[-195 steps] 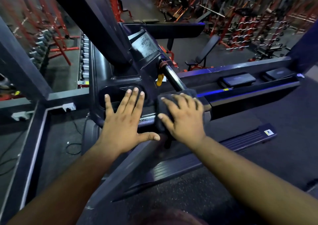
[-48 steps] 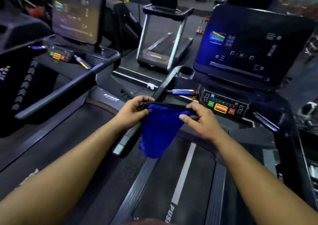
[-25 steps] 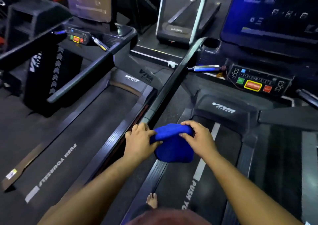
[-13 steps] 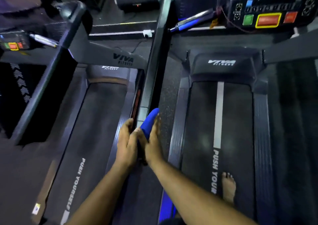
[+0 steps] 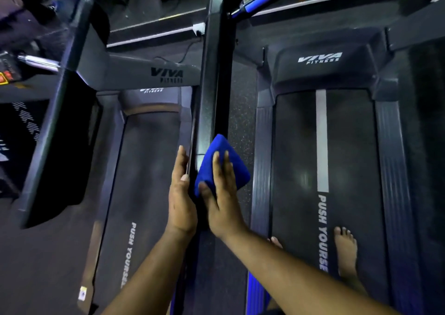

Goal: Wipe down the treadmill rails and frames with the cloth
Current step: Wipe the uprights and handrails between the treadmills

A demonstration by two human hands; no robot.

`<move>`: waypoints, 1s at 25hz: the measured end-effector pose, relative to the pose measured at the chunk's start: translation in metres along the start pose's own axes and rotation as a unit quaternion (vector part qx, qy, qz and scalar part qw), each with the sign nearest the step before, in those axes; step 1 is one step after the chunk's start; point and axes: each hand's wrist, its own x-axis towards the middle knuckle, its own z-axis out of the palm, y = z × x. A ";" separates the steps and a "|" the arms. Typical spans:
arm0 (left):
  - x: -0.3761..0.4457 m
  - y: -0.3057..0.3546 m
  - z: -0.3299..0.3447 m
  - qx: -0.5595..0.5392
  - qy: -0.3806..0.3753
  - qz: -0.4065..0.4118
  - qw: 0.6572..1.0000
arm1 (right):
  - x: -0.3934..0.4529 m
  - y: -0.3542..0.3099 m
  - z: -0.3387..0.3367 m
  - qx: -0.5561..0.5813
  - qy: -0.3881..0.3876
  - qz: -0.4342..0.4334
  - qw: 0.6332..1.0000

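"VIVA FITNESS" on both treadmill motor covers (image 5: 322, 69) and a frame arm (image 5: 144, 74); "PUSH YOURSE…" on both belts (image 5: 322, 230).

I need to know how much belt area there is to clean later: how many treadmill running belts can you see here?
2. One belt lies left of the handrail being wiped; the other belt is on the right, under the bare feet. More may lie outside the view.

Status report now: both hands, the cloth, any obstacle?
Left hand flat beside handrail. Right hand pressing blue cloth on it. Rail ahead unobstructed.
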 end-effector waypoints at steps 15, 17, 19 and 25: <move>0.009 -0.004 0.007 0.175 -0.020 0.089 0.980 | 0.131 -0.027 -0.028 -0.052 0.020 -0.014 0.998; 0.010 -0.007 0.007 0.197 -0.022 0.085 0.976 | 0.146 -0.023 -0.030 0.033 0.045 0.019 0.998; 0.009 -0.007 0.006 0.201 -0.023 0.086 0.975 | 0.108 -0.004 -0.018 0.072 0.064 0.019 0.995; 0.013 -0.010 0.004 0.246 -0.045 0.093 0.964 | 0.084 0.030 -0.006 0.232 0.056 0.133 0.962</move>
